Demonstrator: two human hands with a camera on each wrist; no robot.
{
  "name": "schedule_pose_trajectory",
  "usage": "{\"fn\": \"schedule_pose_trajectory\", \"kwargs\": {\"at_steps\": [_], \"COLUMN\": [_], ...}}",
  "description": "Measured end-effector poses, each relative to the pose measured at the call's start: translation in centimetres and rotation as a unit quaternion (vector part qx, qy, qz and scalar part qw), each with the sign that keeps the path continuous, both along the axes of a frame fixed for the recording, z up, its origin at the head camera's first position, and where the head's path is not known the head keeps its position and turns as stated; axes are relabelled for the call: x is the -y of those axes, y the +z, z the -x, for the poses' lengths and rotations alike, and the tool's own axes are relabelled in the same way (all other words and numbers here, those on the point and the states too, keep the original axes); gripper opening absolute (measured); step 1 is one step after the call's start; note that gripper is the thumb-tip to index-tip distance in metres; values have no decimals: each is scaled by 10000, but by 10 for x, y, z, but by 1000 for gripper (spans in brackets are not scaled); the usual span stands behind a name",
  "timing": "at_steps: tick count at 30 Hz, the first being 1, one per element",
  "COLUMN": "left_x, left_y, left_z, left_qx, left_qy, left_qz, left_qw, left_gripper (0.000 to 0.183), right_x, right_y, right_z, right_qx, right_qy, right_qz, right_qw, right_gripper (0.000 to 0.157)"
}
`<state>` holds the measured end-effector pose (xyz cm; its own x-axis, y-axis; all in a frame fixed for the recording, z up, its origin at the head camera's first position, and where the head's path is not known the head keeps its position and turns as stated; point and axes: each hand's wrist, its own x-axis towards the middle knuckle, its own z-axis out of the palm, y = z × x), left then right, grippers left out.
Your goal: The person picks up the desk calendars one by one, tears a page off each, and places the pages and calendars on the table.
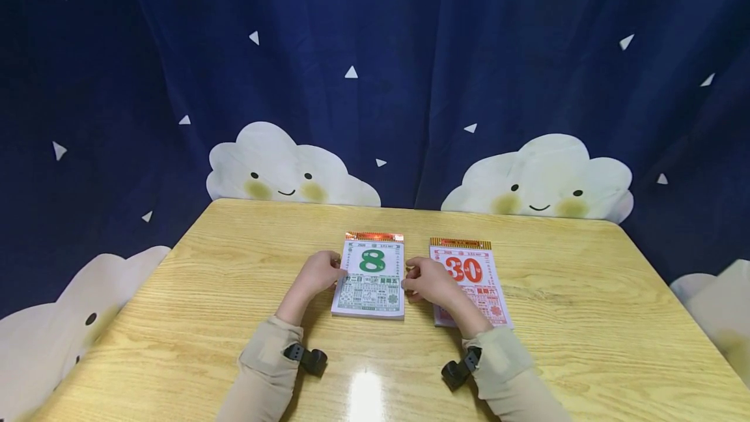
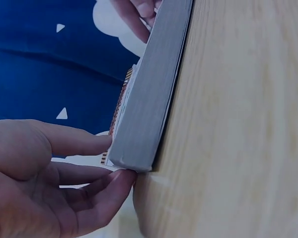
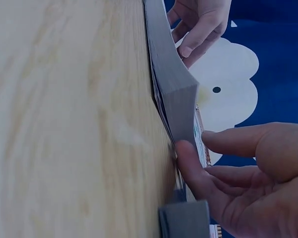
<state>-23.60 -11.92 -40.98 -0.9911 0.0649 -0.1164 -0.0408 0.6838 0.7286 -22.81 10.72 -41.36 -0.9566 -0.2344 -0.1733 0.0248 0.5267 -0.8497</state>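
A thick tear-off calendar with a green 8 (image 1: 375,260) and a shiny red-gold top band lies on the wooden table. At its left side, my left hand (image 1: 319,272) pinches the edge, thumb at the upper face and fingers against the side. My right hand (image 1: 430,279) holds the opposite edge the same way, thumb by the printed face. In the right wrist view the pad's page block (image 3: 175,84) looks bent, its bottom sheets slightly parted. A second calendar with a red 30 (image 1: 464,270) lies to the right, partly hidden under my right hand and forearm.
The light wooden table (image 1: 176,337) extends to both sides of the calendars. Behind it hangs a dark blue curtain (image 1: 387,103) with white triangles and smiling clouds. Black straps with small cameras sit on both wrists, over beige sleeves (image 1: 266,370).
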Motion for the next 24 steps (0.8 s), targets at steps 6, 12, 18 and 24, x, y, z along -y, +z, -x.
{"fn": "schedule_pose_trajectory", "kwargs": {"at_steps": [6, 12, 18, 24], "left_x": [0, 0, 1, 3], "left_y": [-1, -3, -5, -5], "left_z": [0, 1, -1, -2], "left_qx": [113, 139, 15, 193], "left_qy": [-32, 37, 160, 237], "left_qz": [-39, -291, -696, -1318], "left_qw": [9999, 9995, 9974, 9908], "left_gripper": [15, 24, 30, 36], "right_x": [5, 9, 10, 9], "right_y": [-2, -5, -7, -9], "right_z": [0, 2, 4, 3], "right_qx": [-63, 69, 208, 364], "right_qy": [-86, -331, -401, -525], "right_qz": [-203, -300, -102, 201], "right_qw": [9997, 9990, 9989, 9978], "right_gripper": [47, 43, 41, 47]}}
